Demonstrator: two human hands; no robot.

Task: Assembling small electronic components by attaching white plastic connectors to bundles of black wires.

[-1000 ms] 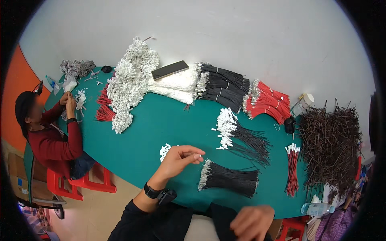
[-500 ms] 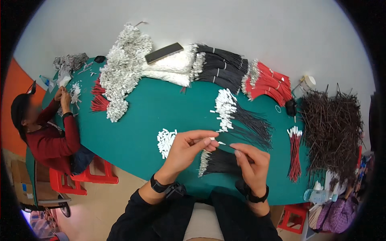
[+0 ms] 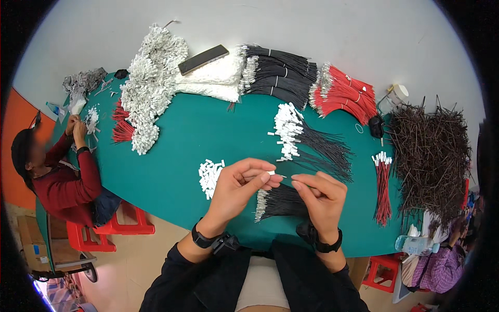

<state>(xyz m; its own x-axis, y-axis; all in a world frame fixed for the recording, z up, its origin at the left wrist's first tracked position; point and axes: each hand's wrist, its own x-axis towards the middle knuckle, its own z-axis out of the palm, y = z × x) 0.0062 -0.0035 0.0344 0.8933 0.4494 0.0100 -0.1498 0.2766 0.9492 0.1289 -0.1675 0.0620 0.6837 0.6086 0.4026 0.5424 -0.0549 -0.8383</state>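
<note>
My left hand [image 3: 236, 190] is closed in a pinch on a small white plastic sleeve [image 3: 271, 172]. Facing it, my right hand [image 3: 323, 196] pinches a thin black wire [image 3: 289, 178] close to its metal-tipped end. That tip points at the sleeve; whether it touches or enters it is too small to tell. Beneath my hands lies a bundle of black wires [image 3: 283, 204] with bare metal ends toward the left. Loose white sleeves [image 3: 210, 176] are heaped left of my left hand. Beyond my hands are black wires with white sleeves on their ends [image 3: 289, 127].
On the green table [image 3: 208, 127] stand black wire bundles [image 3: 283, 70], red wire bundles [image 3: 348, 96] and a big white pile [image 3: 150, 78]. A dark flat bar [image 3: 204, 59] tops white bags. Brown wires [image 3: 431, 161] heap at the right. A co-worker [image 3: 67, 171] sits left.
My fingertips have come a little closer together, bringing the wire's tip nearer the left fingers. Both hands sit slightly higher in the view, which has shifted a little.
</note>
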